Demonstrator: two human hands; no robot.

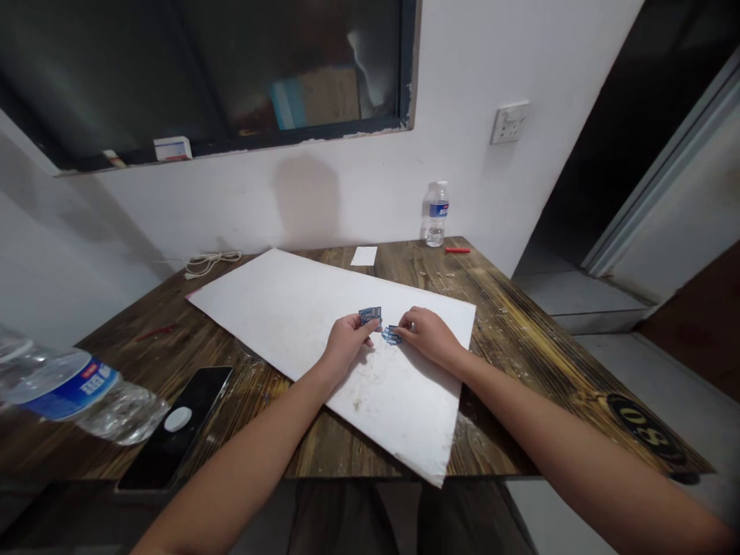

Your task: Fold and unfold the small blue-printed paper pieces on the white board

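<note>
My left hand pinches a small flat blue piece with a grid of cut-outs or markings between thumb and fingers. A second small blue piece with an open, jagged outline is pinched in the fingertips of my right hand. The two pieces are close together, just above or on a white board lying at an angle on the table. What exactly they are is too small to make out. Faint scraps or stains mark the board below my hands.
On the dark wooden table lie a phone with a white disc, a large water bottle at left, a small bottle, a red stick-like object, a white paper and a coiled cable. A wall stands behind.
</note>
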